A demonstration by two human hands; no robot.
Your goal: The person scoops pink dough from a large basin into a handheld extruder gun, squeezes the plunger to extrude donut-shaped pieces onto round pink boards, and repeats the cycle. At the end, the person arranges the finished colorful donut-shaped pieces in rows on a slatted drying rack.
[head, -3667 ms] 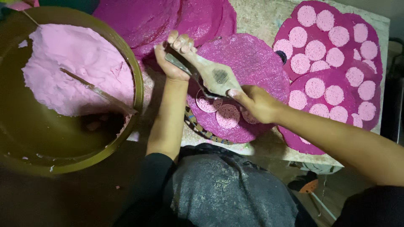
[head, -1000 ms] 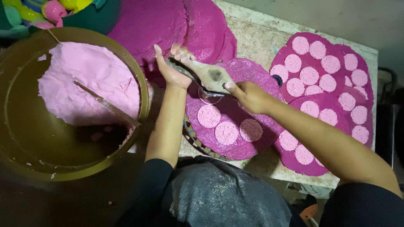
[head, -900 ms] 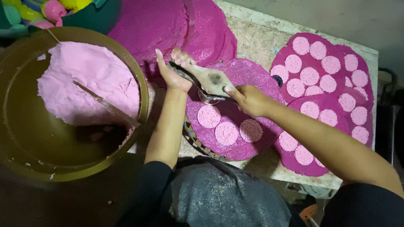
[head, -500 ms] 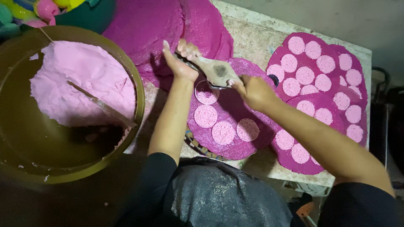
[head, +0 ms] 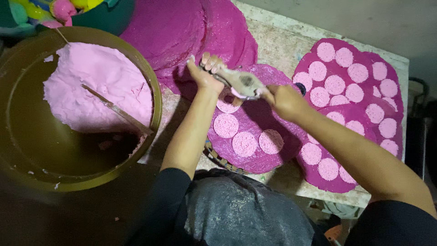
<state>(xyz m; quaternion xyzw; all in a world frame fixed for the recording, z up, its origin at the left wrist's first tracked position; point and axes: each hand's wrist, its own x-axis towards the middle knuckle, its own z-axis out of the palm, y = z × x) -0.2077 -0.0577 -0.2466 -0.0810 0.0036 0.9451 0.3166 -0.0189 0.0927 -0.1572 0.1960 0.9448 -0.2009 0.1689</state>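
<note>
Hands share one tool: we grip the far end of the dough-caked press with our left hand and clench its near handle in our right hand. It hovers over the magenta mat, just above a fresh pink disc, with three more discs nearer us. We should judge it best to hold the press level and space discs evenly. The dough bowl sits left.

Both arms reach forward, bare from the elbows. The left hand is curled shut. The right hand, just beside it, is fisted.
</note>
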